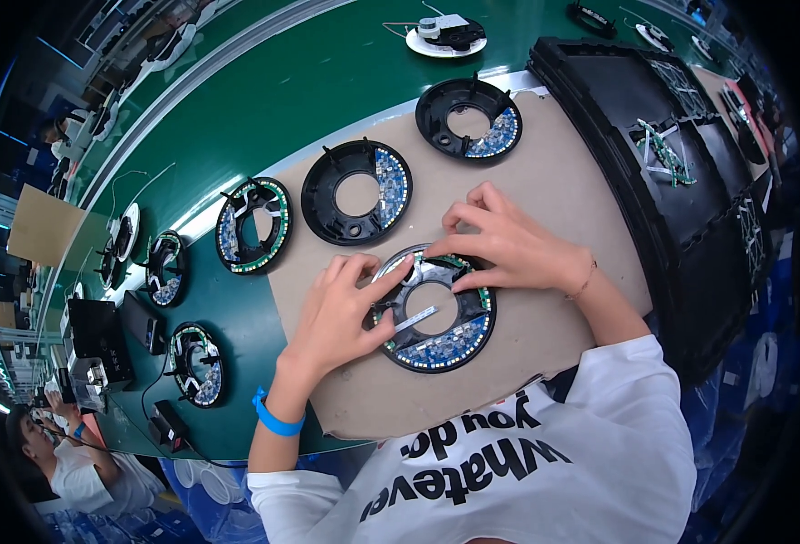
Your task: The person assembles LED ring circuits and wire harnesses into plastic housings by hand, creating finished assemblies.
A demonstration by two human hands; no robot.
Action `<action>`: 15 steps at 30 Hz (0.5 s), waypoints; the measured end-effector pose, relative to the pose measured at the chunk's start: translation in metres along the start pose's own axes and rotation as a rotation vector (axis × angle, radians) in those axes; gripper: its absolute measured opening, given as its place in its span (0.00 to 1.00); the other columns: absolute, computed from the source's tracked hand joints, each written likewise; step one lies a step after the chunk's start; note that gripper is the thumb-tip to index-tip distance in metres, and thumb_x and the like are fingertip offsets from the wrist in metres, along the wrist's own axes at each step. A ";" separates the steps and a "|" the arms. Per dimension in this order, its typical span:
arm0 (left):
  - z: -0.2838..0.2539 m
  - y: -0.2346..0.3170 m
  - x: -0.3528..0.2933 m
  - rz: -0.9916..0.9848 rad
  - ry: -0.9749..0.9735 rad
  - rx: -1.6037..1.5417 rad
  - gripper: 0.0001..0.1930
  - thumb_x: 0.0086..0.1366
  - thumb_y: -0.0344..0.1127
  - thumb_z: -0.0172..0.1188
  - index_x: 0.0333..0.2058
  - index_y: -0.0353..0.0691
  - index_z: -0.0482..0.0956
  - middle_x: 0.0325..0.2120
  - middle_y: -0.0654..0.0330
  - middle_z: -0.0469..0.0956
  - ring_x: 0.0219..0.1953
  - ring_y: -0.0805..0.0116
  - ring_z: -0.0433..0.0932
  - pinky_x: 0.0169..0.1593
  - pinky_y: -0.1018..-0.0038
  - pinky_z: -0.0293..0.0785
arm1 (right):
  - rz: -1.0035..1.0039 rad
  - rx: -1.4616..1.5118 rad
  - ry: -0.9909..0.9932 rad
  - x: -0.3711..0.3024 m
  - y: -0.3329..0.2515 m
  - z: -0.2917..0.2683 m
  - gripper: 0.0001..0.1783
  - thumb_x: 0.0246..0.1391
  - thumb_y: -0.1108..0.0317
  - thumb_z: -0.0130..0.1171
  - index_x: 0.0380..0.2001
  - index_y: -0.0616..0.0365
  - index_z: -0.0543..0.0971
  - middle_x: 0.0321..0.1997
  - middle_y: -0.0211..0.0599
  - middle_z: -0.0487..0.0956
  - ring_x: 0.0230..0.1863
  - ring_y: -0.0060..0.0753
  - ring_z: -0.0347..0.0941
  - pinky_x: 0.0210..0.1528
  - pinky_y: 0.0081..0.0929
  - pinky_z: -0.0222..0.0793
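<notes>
On the brown cardboard in front of me lies a round black ring-shaped housing (429, 364), with a blue circuit board (450, 344) across its near part. A green LED strip board (485, 304) follows its rim. My left hand (341, 304) is at the left side, index fingertip on the upper rim and thumb by the inner edge. From that thumb a narrow white strip (415, 318) reaches over the central hole. My right hand (509, 243) grips the upper right rim between index finger and thumb; its other fingers are curled. The fingers partly hide the LED board.
Two similar housings, a left one (356, 192) and a right one (469, 118), lie farther back. Several assembled rings, one nearby (253, 225), line the green table to the left. A black tray (590, 136) with circuit strips stands right. Another person (87, 462) sits far left.
</notes>
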State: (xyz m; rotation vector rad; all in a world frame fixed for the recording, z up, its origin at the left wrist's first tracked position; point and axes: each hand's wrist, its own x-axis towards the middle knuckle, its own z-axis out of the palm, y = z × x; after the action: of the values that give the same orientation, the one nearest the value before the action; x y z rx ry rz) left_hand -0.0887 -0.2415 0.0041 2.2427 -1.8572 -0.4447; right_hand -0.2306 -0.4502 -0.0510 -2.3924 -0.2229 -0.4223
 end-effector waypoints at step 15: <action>-0.004 0.000 0.006 0.018 -0.018 -0.005 0.32 0.46 0.32 0.54 0.55 0.52 0.71 0.35 0.56 0.69 0.38 0.58 0.66 0.45 0.67 0.65 | -0.027 0.041 -0.040 0.000 0.002 -0.004 0.22 0.38 0.59 0.67 0.41 0.48 0.78 0.39 0.30 0.71 0.44 0.38 0.61 0.50 0.32 0.61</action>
State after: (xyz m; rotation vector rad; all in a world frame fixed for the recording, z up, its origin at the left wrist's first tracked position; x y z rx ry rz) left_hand -0.0866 -0.2473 0.0069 2.2243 -1.8807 -0.4680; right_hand -0.2309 -0.4541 -0.0494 -2.3617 -0.2794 -0.3793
